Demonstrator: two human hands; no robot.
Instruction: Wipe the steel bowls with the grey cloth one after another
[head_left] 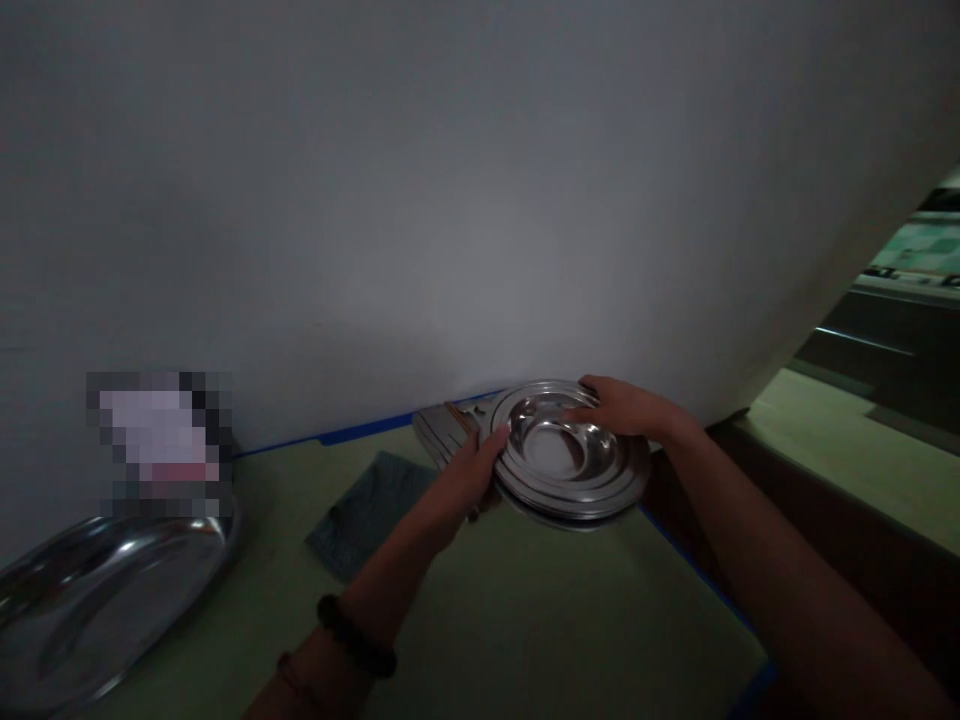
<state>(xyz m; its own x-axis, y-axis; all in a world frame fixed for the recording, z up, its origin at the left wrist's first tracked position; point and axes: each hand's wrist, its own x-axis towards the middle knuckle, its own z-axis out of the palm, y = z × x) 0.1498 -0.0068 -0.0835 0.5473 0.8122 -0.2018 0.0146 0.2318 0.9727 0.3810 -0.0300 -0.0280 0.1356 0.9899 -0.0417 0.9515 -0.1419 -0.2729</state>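
Between my two hands is a stack of shiny round metal plates (559, 490) with deep, bowl-like centres. My left hand (484, 465) grips the stack's left rim, thumb on top. Over the far right rim curls my right hand (622, 408), its fingers reaching into the top plate's hollow. Behind my left hand, near the wall, lies a flat metal piece (435, 430) with a brownish strip; its kind is unclear. A folded dark green cloth (367, 515) rests on the table to the left of the stack. My fingers under the plates are hidden.
A large oval metal tray (112, 600) sits at the left on the pale green table (570, 620). A pixelated object (161, 435) stands behind it. The grey wall (450, 200) borders the table's back, and blue tape (360, 430) lines its edges.
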